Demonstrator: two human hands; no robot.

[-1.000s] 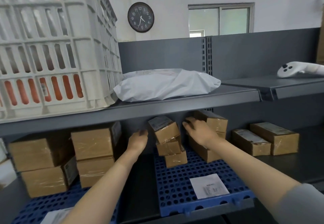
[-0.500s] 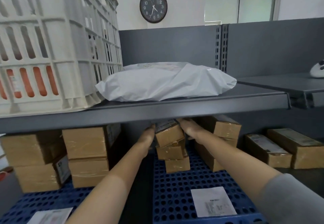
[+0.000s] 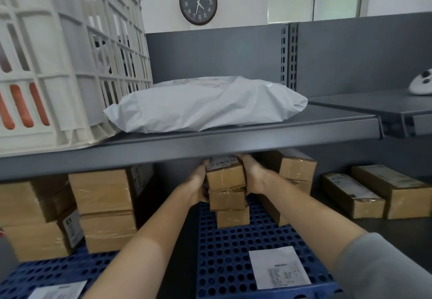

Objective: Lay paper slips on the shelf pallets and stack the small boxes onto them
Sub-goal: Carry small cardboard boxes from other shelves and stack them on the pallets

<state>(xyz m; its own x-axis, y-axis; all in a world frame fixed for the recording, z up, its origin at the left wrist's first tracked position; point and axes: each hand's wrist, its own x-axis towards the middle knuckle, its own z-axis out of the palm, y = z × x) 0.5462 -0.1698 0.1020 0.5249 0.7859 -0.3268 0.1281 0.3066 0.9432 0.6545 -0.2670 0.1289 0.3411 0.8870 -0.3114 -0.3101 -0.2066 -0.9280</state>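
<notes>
Small boxes (image 3: 226,196), stacked three high on the blue pallet (image 3: 233,252), sit between our left hand (image 3: 198,181) and right hand (image 3: 252,174), which clasp the upper two; squaring the stack, we judge, needs even pressure next.

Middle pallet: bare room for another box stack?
Yes: bare blue pallet between the box stack and the paper slip, and left of the slip. Crowded at the back: left hand and right hand hold the stack, other boxes alongside.

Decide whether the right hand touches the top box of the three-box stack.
Touching. The head view shows the right hand clasping the right side of the top box, no gap.
</notes>
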